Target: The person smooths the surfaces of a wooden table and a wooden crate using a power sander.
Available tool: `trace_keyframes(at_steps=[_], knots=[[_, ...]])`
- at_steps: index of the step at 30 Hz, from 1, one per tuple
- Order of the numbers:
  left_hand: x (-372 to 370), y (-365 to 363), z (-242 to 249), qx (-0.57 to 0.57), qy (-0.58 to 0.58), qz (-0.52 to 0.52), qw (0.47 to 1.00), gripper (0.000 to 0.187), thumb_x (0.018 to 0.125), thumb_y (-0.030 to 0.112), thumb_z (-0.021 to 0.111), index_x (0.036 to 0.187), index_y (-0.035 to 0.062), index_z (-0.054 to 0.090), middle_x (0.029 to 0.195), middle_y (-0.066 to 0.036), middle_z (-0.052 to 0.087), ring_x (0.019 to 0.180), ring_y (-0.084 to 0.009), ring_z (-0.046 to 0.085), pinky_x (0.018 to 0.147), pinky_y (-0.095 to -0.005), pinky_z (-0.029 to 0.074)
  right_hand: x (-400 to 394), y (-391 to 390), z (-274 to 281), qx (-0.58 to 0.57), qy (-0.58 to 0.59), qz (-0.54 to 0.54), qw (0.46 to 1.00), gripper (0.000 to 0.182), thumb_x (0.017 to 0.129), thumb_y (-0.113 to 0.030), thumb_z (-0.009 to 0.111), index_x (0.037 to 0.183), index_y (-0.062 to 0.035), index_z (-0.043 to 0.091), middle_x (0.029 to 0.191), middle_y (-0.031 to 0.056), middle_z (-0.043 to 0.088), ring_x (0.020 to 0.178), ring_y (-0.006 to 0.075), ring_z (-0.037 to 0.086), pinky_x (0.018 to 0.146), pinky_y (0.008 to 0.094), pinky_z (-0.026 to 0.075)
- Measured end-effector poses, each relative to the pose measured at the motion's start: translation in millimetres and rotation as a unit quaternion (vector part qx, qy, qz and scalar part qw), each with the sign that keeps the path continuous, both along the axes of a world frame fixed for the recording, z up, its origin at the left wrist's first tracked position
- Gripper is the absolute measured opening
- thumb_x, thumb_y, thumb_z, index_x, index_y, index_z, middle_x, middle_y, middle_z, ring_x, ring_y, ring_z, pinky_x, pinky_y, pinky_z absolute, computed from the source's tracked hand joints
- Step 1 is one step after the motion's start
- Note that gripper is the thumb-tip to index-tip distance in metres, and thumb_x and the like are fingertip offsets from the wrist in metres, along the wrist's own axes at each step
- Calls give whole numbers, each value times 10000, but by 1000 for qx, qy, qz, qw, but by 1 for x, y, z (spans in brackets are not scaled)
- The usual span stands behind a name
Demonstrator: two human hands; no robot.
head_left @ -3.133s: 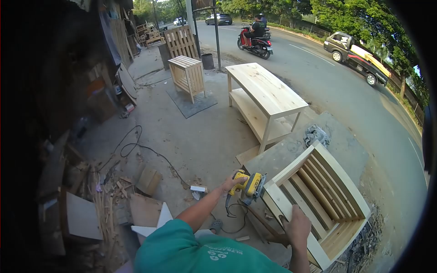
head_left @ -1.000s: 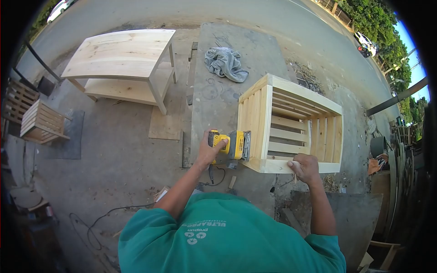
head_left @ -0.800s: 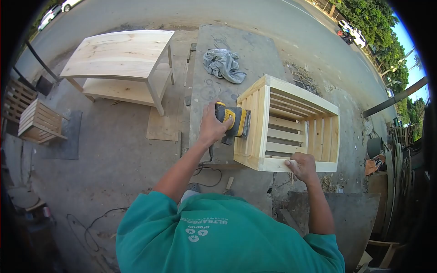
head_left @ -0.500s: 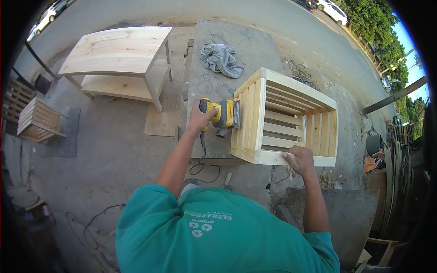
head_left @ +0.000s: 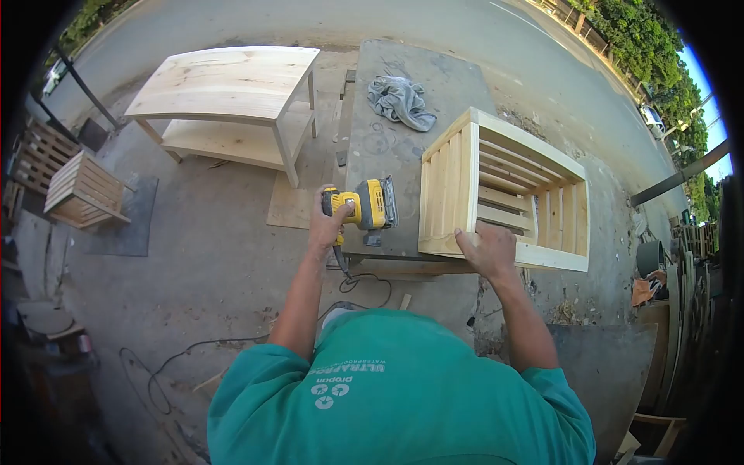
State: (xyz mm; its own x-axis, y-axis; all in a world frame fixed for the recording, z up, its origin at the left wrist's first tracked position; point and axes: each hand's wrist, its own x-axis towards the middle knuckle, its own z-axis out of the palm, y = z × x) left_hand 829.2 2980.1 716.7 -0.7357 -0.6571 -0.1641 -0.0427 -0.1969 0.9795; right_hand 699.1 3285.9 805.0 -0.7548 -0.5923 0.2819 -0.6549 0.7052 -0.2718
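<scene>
My left hand [head_left: 328, 223] is wrapped round the body of a yellow and black electric sander [head_left: 363, 203]. Its flat sanding pad faces right, with a gap between it and the slatted end of a pale wooden crate [head_left: 529, 254]. That crate lies on its side on a grey work table [head_left: 387, 167], its open side towards the right. With my right hand [head_left: 490, 249] I grip the crate's near rail close to its left corner, thumb on top and some fingers hidden behind the wood. The sander's cord hangs down below my left hand.
A pale wooden two-tier table [head_left: 225, 85] stands to the left. A crumpled grey cloth [head_left: 401, 102] lies on the work table's far part. A smaller slatted crate [head_left: 87, 190] sits far left. The power cord [head_left: 186, 350] trails over the floor. Planks [head_left: 682, 310] lean at right.
The sander has come away leftwards from the crate's slatted end, where it was close against the wood. My right hand has slid left along the near rail. The whole view has shifted slightly.
</scene>
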Motion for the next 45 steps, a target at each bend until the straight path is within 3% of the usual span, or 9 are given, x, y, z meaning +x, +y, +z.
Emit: trace_keyframes(at_steps=[3, 9, 14, 17, 18, 26, 37, 41, 45], knots=[[18, -14, 9, -12, 78, 29, 996, 672, 811, 217, 804, 1378, 125, 455, 1026, -63, 619, 822, -126, 610, 604, -257, 494, -19, 34, 47, -85, -14, -15, 996, 401, 875, -423, 651, 772, -41, 717, 648, 184, 635, 612, 382, 628, 614, 453, 485], [40, -18, 79, -52, 122, 43, 990, 663, 815, 208, 807, 1369, 104, 457, 1013, -34, 619, 789, -84, 581, 586, -220, 459, -69, 128, 118, -338, -24, 2, 941, 367, 945, -317, 587, 704, -41, 564, 622, -14, 477, 576, 111, 453, 566, 291, 373], [46, -10, 154, -118, 155, 38, 980, 683, 813, 223, 806, 1383, 91, 453, 1014, -45, 620, 801, -86, 590, 606, -219, 478, -54, 177, 152, -622, -230, -59, 746, 394, 917, -431, 572, 994, -48, 626, 738, 36, 610, 569, 108, 531, 514, 242, 410], [41, 12, 220, -205, 191, 38, 959, 715, 814, 232, 797, 1414, 61, 448, 1020, -65, 621, 828, -94, 606, 641, -220, 503, -39, 178, 154, -680, -260, -48, 684, 437, 901, -489, 560, 856, -61, 635, 611, 10, 523, 503, 115, 484, 480, 256, 358], [40, 22, 244, -236, 192, 23, 952, 730, 812, 232, 793, 1426, 46, 446, 1031, -77, 622, 839, -99, 612, 652, -218, 509, -50, 196, 136, -667, -298, 18, 683, 467, 897, -475, 548, 1032, -37, 639, 763, 46, 640, 544, 129, 543, 488, 240, 398], [13, 97, 396, -527, 90, -75, 842, 776, 768, 280, 816, 1439, 37, 509, 938, -53, 627, 764, -85, 589, 663, -223, 506, -58, 169, 82, -689, -368, 73, 620, 394, 892, -435, 532, 869, -57, 641, 679, 59, 605, 531, 163, 548, 478, 282, 414], [-103, 160, 419, -653, -110, -185, 726, 836, 697, 333, 783, 1423, 6, 529, 1210, -240, 652, 1055, -303, 669, 948, -378, 533, -131, 174, 61, -644, -466, 122, 595, 449, 859, -493, 538, 885, -56, 639, 670, 42, 603, 516, 139, 522, 473, 266, 387], [-144, 180, 418, -701, -131, -201, 671, 828, 683, 340, 781, 1406, 12, 547, 1262, -237, 646, 1128, -338, 649, 977, -421, 517, -120, 175, 70, -645, -450, 104, 610, 417, 895, -489, 515, 696, -126, 559, 533, -4, 452, 438, 134, 396, 470, 278, 328], [-166, 198, 423, -733, -173, -227, 618, 752, 742, 435, 735, 1337, 6, 568, 1235, -255, 653, 1117, -371, 651, 959, -447, 517, -121, 179, 74, -668, -414, 2, 618, 320, 912, -356, 589, 795, -67, 658, 712, 50, 578, 664, 154, 582, 604, 301, 457]])
